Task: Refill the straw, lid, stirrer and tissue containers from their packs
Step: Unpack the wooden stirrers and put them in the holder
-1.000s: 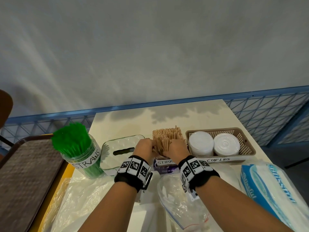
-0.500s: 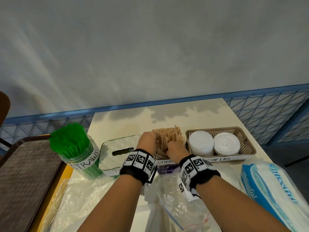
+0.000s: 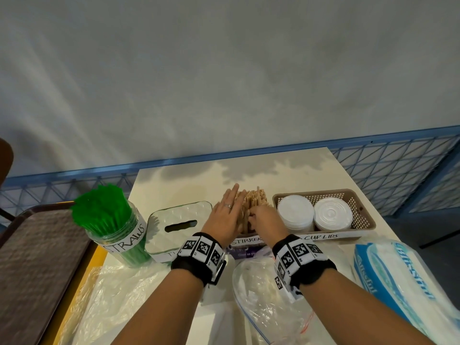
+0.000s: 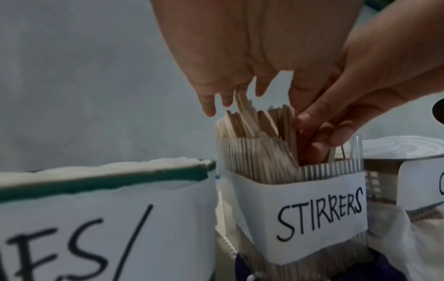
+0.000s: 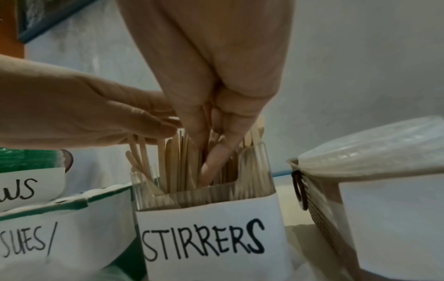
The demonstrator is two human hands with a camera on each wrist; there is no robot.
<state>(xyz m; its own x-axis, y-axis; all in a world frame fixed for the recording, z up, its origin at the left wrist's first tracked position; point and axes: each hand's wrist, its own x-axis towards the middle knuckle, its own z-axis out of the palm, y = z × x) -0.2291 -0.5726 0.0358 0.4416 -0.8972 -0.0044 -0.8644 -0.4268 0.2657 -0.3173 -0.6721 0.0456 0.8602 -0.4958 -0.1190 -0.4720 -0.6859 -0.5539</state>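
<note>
Wooden stirrers (image 3: 256, 197) stand packed in a clear container labelled STIRRERS (image 3: 249, 241) at the table's middle. My left hand (image 3: 230, 205) lies flat with straight fingers against the bundle's left side and tops (image 4: 216, 100). My right hand (image 3: 256, 215) reaches in from the right, its bunched fingers (image 5: 209, 152) pushed down among the stirrers and pinching a few. Other containers flank it: the STRAWS jar (image 3: 112, 220) full of green straws, the clear tissue box (image 3: 174, 220), and the CUP LIDS basket (image 3: 313, 192) with two stacks of white lids.
A blue-and-white tissue pack (image 3: 398, 282) lies at the right front. Crumpled clear plastic bags (image 3: 268, 295) cover the table's front under my wrists. A brown tray (image 3: 32, 257) sits to the left. Blue mesh fencing runs behind the table.
My left hand has gone from curled around the stirrers to flat with fingers stretched forward. My right hand stays at the bundle's right, fingers dipped in.
</note>
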